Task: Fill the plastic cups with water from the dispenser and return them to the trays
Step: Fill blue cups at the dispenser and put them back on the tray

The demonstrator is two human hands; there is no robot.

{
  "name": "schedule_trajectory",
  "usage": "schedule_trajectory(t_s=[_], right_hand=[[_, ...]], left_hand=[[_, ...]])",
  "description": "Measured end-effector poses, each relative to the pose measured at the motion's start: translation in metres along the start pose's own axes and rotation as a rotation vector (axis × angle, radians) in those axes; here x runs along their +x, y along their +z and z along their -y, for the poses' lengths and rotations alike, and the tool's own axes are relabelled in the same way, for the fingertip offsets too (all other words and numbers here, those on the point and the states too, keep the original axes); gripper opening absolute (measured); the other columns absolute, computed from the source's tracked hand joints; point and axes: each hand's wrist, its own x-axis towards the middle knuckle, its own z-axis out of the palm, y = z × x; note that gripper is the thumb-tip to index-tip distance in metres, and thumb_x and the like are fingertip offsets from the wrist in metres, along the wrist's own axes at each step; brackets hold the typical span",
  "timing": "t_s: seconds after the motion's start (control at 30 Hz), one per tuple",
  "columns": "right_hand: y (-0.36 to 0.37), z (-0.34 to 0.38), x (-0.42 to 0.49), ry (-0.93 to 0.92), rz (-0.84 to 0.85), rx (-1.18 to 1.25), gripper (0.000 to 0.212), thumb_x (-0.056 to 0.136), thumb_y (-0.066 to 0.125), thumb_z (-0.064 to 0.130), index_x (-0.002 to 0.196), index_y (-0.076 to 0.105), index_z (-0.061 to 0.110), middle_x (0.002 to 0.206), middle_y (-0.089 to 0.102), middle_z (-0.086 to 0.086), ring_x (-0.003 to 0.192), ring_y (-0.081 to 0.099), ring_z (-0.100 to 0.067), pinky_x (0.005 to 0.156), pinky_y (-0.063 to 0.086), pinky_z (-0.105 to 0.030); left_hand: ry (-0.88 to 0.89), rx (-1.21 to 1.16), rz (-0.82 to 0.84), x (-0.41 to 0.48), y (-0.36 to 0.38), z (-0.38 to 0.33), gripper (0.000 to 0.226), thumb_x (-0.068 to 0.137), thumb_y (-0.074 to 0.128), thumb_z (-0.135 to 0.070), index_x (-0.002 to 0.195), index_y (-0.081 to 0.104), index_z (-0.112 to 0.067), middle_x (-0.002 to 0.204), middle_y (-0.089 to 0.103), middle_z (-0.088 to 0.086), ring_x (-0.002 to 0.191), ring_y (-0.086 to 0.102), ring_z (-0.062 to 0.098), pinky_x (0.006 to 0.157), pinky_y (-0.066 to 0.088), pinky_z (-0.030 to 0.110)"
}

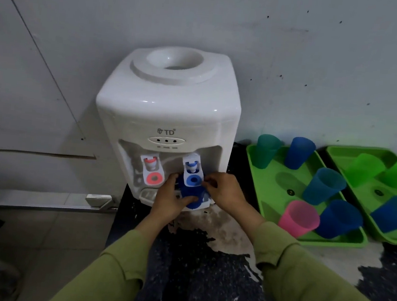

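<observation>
While our left hand point(170, 197) curls round a blue cup point(189, 194) held under the blue tap point(192, 179) of the white dispenser point(167, 112), our right hand point(224, 189) sets curled fingertips at the tap's right edge; whether they pinch it we cannot tell. Right of the dispenser, a green tray point(270, 199) holds upright cups, among them a pink cup point(299, 218).

Trays point(273, 202) (holding cups point(299, 218)) right of dispenser point(167, 112)
</observation>
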Motion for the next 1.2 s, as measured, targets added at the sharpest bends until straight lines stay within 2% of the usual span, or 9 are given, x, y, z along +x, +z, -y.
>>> schedule_trajectory(t_s=[0.17,0.37,0.53,0.63,0.77,0.87,1.0,1.07,1.2], right_hand=[[0.001,-0.001,-0.009,0.008,0.017,0.047,0.012,0.086,0.057,0.017,0.083,0.065,0.01,0.081,0.067,-0.012,0.072,0.057,-0.021,0.062,0.036,-0.023],[-0.01,0.01,-0.027,0.017,0.0,0.173,0.012,0.084,0.055,0.016,0.077,0.058,0.008,0.071,0.06,-0.009,0.063,0.051,-0.017,0.057,0.039,-0.026],[-0.028,0.032,-0.037,0.044,-0.135,0.363,0.017,0.081,0.054,0.014,0.072,0.06,0.002,0.064,0.06,-0.014,0.058,0.053,-0.019,0.056,0.043,-0.029],[-0.042,0.042,-0.033,0.002,-0.209,0.312,0.018,0.081,0.056,0.016,0.07,0.061,0.003,0.067,0.065,-0.014,0.06,0.057,-0.02,0.056,0.044,-0.028],[-0.05,0.044,-0.029,0.027,-0.421,0.311,0.013,0.083,0.061,0.022,0.087,0.055,0.012,0.081,0.06,-0.002,0.072,0.054,-0.013,0.062,0.043,-0.018],[-0.057,0.046,-0.025,-0.055,-0.586,0.423,0.043,0.087,0.061,0.031,0.122,0.043,0.013,0.114,0.05,-0.006,0.101,0.051,-0.016,0.086,0.048,-0.027],[-0.075,0.055,-0.008,-0.238,-0.495,0.436,0.071,0.089,0.056,0.04,0.146,0.015,0.031,0.15,0.026,-0.001,0.136,0.032,-0.016,0.109,0.037,-0.04],[-0.08,0.057,0.001,-0.314,-0.457,0.365,0.065,0.093,0.051,0.036,0.147,0.017,0.028,0.153,0.024,0.0,0.142,0.023,-0.017,0.113,0.031,-0.049],[-0.081,0.054,0.009,-0.338,-0.429,0.36,0.054,0.095,0.048,0.03,0.144,0.028,0.022,0.15,0.03,-0.002,0.14,0.025,-0.017,0.113,0.031,-0.047]], left_hand=[[-0.007,0.008,0.005,0.001,-0.001,0.001,0.061,0.066,0.081,-0.011,0.117,0.047,-0.016,0.115,0.058,-0.001,0.104,0.054,0.015,0.087,0.047,0.029],[-0.042,0.0,0.003,0.0,0.0,0.0,0.063,0.068,0.081,-0.013,0.12,0.045,-0.018,0.113,0.056,-0.004,0.101,0.054,0.014,0.083,0.043,0.026],[-0.048,-0.026,0.005,0.0,-0.001,0.002,0.07,0.068,0.081,-0.015,0.127,0.044,-0.014,0.125,0.056,0.004,0.111,0.054,0.021,0.092,0.048,0.037],[-0.053,-0.031,0.016,0.001,-0.001,0.001,0.07,0.068,0.081,-0.014,0.127,0.043,-0.015,0.126,0.054,0.005,0.112,0.053,0.021,0.095,0.047,0.039],[-0.057,-0.009,0.004,0.003,0.0,0.003,0.074,0.065,0.083,-0.016,0.127,0.043,-0.017,0.125,0.055,0.002,0.113,0.053,0.018,0.092,0.046,0.032],[-0.073,0.005,0.007,0.003,0.0,0.003,0.075,0.064,0.084,-0.016,0.127,0.043,-0.017,0.126,0.054,0.002,0.114,0.053,0.02,0.092,0.046,0.032],[-0.051,0.012,0.01,0.003,-0.001,0.001,0.072,0.065,0.083,-0.014,0.125,0.044,-0.013,0.123,0.055,0.003,0.11,0.052,0.018,0.087,0.042,0.026],[-0.049,0.012,0.011,0.002,-0.002,0.0,0.071,0.066,0.082,-0.013,0.125,0.044,-0.011,0.124,0.055,0.005,0.106,0.051,0.015,0.087,0.042,0.026],[-0.052,0.023,0.013,0.002,-0.002,0.0,0.069,0.067,0.082,-0.013,0.125,0.043,-0.011,0.123,0.054,0.005,0.104,0.05,0.014,0.087,0.041,0.025]])
